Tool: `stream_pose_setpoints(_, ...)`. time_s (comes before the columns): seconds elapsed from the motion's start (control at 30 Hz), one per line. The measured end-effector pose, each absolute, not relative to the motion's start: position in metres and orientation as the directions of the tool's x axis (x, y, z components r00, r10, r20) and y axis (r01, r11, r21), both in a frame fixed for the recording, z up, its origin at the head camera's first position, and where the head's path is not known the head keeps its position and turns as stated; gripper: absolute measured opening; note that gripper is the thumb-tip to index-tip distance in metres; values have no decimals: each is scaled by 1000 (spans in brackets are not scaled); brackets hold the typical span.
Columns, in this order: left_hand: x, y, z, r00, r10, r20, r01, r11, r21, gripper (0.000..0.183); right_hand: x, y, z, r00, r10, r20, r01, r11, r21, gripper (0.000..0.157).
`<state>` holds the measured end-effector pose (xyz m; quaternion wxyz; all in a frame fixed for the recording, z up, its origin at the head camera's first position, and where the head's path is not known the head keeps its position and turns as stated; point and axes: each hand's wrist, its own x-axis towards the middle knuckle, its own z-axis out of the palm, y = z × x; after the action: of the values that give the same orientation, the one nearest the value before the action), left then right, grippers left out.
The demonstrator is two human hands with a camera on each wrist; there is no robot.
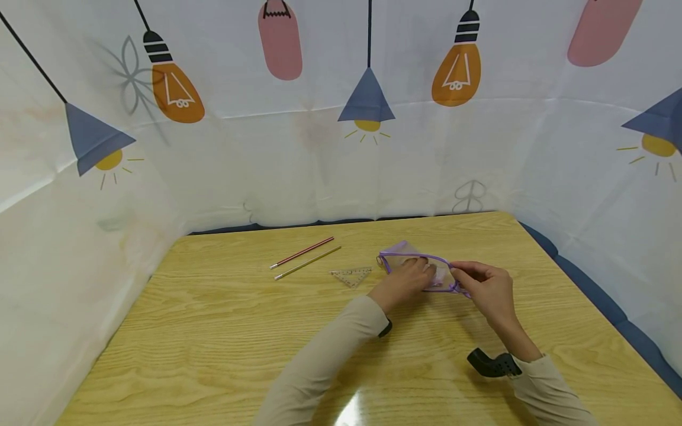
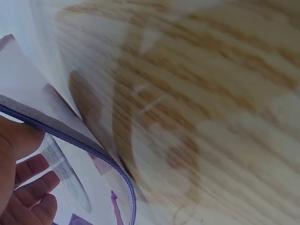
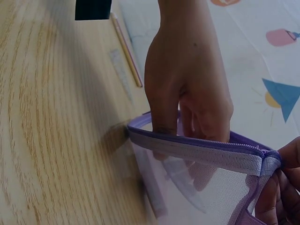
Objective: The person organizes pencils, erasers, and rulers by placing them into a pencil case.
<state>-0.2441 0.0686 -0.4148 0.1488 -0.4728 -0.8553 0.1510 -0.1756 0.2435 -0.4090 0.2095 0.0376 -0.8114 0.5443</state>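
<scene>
A mesh zip pouch point(image 1: 396, 247) with purple trim has its mouth apart. My left hand point(image 1: 407, 281) reaches down inside it. In the left wrist view, its thumb and loosely bent fingers point(image 2: 35, 194) stand apart beside a clear curved plastic piece, likely a protractor point(image 2: 70, 176). That piece point(image 3: 180, 180) also shows through the mesh in the right wrist view; contact with the hand is unclear. My right hand point(image 1: 487, 290) pinches the pouch's corner at the zipper end, thumb and fingers point(image 3: 269, 199) gripping the trim. Something pinkish point(image 3: 152, 190) lies inside the pouch.
Left of the pouch lie a red pencil point(image 1: 302, 252), a yellowish pencil point(image 1: 309, 262) and a clear triangular set square point(image 1: 351, 276). They rest on a wood-grain table point(image 1: 213, 331). A printed cloth point(image 1: 319, 160) hangs around its back and sides.
</scene>
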Motion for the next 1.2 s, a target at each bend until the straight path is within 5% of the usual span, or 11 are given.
stream_pose_setpoints(0.37, -244, 75, -416, -548, 831, 95, 713, 524, -466, 40, -175, 244, -409, -905, 165, 392, -302, 400, -865, 22)
stream_pose_setpoints(1.2, -247, 83, -417, -593, 805, -3, 758, 557, -338, 36, -175, 245, -408, -906, 170, 388, -295, 405, -865, 22)
